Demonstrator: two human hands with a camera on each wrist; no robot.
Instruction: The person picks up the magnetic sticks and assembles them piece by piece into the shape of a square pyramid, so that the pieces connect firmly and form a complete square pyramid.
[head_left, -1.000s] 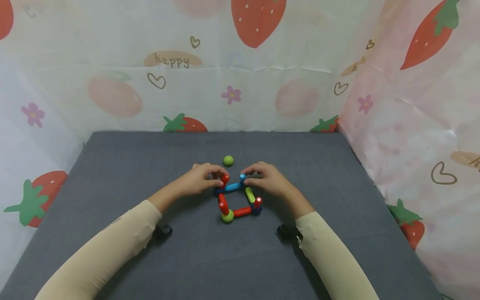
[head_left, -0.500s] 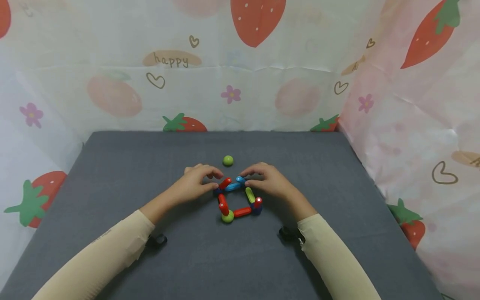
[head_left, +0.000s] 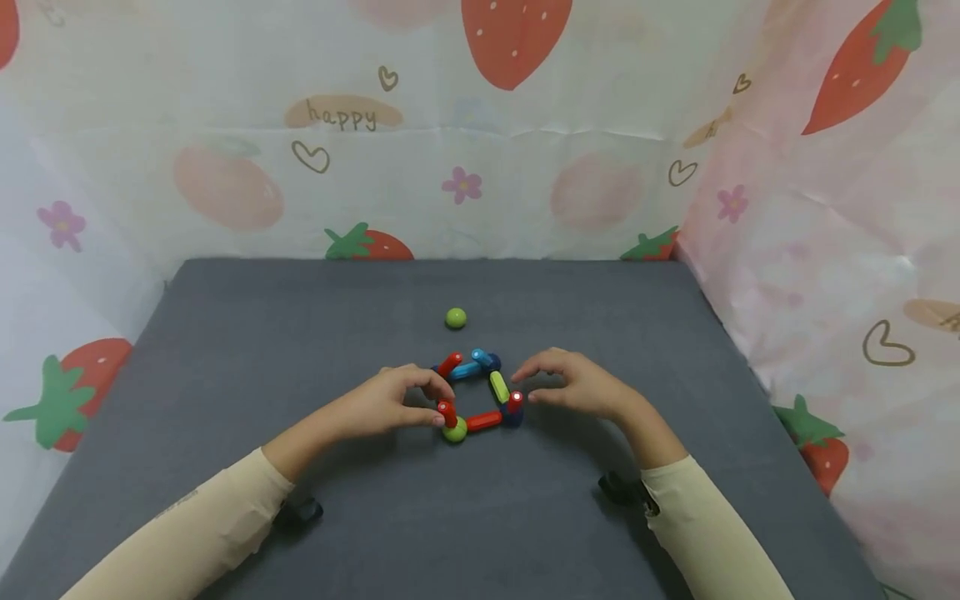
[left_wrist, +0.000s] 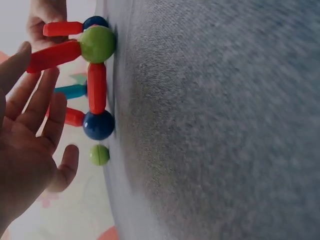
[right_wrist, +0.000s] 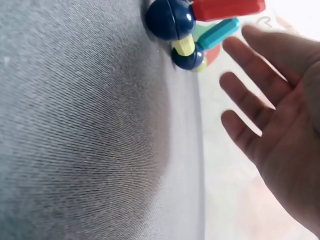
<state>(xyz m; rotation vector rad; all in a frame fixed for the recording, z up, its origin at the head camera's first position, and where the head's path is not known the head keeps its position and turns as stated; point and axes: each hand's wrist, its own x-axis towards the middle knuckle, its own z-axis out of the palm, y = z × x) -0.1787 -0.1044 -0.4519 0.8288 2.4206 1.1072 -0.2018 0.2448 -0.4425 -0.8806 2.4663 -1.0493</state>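
Note:
A square of magnetic rods and balls lies on the table. My left hand point(head_left: 393, 402) has thumb and forefinger at the upright red magnetic rod point(head_left: 447, 412), which stands on the front-left green ball point(head_left: 455, 430). In the left wrist view this rod's end lies between thumb and fingers, the other fingers extended. My right hand point(head_left: 581, 383) hovers just right of the square with fingers apart and nothing between them. Closest to it are a short red rod point(head_left: 514, 402) on a dark blue ball point(head_left: 512, 416) and the flat yellow-green rod point(head_left: 498, 387).
At the square's back, a red rod point(head_left: 450, 365) and a light blue rod point(head_left: 481, 357) lean on dark blue balls. A loose green ball point(head_left: 456, 318) lies behind the square. Grey cloth covers the table point(head_left: 480, 525); a printed curtain point(head_left: 525, 192) hangs beyond.
My left hand has let go of the back red rod and moved forward to the front-left one. My right hand has withdrawn rightward from the back blue rod, which now leans left.

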